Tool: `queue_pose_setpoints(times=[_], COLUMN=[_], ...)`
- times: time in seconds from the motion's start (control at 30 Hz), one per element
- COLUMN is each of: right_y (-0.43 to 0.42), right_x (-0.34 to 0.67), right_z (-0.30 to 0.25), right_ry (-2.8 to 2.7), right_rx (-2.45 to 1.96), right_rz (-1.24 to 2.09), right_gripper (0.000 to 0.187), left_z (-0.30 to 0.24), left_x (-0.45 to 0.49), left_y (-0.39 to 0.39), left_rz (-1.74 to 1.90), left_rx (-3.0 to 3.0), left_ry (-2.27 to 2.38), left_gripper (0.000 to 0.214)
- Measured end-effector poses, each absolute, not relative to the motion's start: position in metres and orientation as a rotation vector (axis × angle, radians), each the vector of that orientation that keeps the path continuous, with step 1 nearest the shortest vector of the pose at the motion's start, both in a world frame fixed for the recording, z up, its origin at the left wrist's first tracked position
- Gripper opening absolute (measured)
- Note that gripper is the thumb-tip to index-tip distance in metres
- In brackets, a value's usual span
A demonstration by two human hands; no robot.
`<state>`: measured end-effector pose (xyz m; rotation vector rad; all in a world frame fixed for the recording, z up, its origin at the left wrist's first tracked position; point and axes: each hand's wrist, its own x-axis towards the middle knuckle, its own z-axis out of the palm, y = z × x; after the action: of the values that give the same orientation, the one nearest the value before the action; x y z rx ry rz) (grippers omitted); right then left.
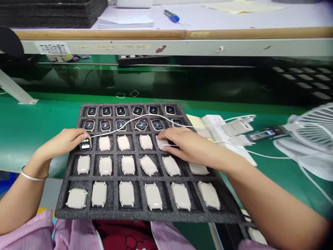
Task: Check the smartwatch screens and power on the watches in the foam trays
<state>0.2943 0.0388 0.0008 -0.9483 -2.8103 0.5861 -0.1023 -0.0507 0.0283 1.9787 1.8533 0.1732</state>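
Note:
A black foam tray holds rows of smartwatch bodies without straps. In the two far rows the dark screens face up, while most in the nearer rows lie pale back up. At the left end of the third row, my left hand grips a smartwatch with a lit screen; a white cable runs from its edge across the tray. My right hand has thumb and fingers closed around another smartwatch, partly hidden, in the same row. A second white cable leads under that hand.
A white power strip with plugged chargers stands right of the tray, near a white fan. Past the green bench a raised shelf spans the back, carrying a blue-handled tool and dark foam trays.

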Motion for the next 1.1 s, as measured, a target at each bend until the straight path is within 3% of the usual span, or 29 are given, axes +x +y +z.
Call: queue_pose_setpoints(times=[0.13,0.2,0.4,0.5,0.7,0.97,1.1], right_y=[0.057,0.063,0.058,0.052,0.047,0.047,0.047], right_x=[0.300,0.302,0.298,0.295,0.292,0.284,0.284], right_z=[0.011,0.012,0.008,0.010,0.012,0.017,0.014], right_ry=[-2.714,-2.701,-2.690,-2.701,-2.785,-2.828,-2.810], right_rx=[-1.089,-1.097,-1.151,-1.215,-1.171,-1.178,-1.183], right_rz=[1.072,1.182,0.961,0.832,0.677,0.640,0.644], right_gripper=[0.048,0.051,0.051,0.053,0.045,0.035,0.034], left_z=[0.027,0.026,0.027,0.024,0.007,0.018,0.026], left_x=[-0.105,-0.105,-0.083,-0.063,-0.041,-0.022,-0.037], left_y=[-0.050,-0.051,-0.063,-0.068,-0.067,-0.059,-0.044], left_rz=[0.070,0.081,0.389,0.548,0.254,-0.172,-0.021], left_rx=[1.936,1.941,1.911,1.990,2.212,2.739,2.541], left_ry=[1.781,1.791,2.169,2.008,1.822,1.824,1.836], left_gripper=[0.053,0.054,0.036,0.028,0.013,0.012,0.025])
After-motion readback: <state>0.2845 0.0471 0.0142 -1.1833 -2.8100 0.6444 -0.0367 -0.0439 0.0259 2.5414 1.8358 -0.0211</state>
